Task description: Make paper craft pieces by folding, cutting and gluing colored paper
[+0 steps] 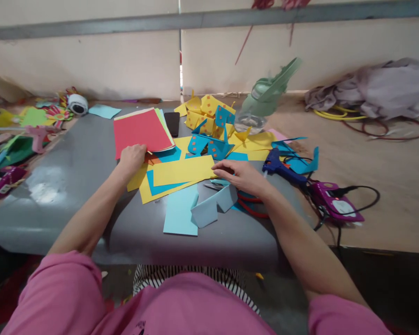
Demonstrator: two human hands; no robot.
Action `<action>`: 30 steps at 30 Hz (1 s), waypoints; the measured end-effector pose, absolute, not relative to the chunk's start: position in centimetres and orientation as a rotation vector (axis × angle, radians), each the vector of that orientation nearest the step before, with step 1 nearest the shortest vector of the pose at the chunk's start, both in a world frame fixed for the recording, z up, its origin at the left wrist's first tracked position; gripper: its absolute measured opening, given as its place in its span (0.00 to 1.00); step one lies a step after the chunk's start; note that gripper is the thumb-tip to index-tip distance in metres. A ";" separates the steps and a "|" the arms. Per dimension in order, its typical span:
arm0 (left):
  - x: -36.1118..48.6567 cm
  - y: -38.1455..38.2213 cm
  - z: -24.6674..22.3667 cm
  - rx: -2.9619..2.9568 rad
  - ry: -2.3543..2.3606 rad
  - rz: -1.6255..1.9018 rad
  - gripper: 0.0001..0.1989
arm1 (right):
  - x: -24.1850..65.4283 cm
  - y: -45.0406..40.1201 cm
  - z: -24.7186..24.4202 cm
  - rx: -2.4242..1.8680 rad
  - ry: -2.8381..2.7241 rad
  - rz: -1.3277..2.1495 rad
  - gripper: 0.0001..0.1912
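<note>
My left hand (133, 159) is closed at the lower edge of a stack of sheets with a red one (141, 130) on top; what its curled fingers grip is hidden. My right hand (239, 176) has its thumb and fingers round the right end of a yellow strip (183, 170). Under the strip lie blue and yellow sheets (145, 191). Nearer me are a light blue sheet (178, 216) and a folded light blue cut-out (206, 210). Scissors (212, 186) show partly beside my right hand.
Folded yellow pieces (209, 106) and blue pieces (209, 145) are heaped behind, near a phone (172, 123) and a green-topped bottle (265, 95). At right are a blue glue gun (282, 168), a purple power box (335, 202) and cables. A pink glue gun (38, 136) lies left.
</note>
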State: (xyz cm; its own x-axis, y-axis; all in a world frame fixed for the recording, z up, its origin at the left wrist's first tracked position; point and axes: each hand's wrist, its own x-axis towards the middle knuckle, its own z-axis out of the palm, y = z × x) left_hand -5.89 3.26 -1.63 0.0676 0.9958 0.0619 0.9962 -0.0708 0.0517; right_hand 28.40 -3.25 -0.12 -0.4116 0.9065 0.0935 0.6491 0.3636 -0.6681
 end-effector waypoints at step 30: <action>7.3 1.6 2.2 -2.547 -1.905 -0.023 0.12 | 28.7 -2.9 -0.2 -1.357 -2.203 0.801 0.18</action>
State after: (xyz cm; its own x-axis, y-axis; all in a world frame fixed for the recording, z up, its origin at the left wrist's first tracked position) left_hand 7.32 1.63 2.17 0.2828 0.9591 -0.0117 0.9586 -0.2821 0.0393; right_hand 28.71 -2.93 -0.24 -0.4287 0.9015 0.0587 0.6530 0.3541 -0.6695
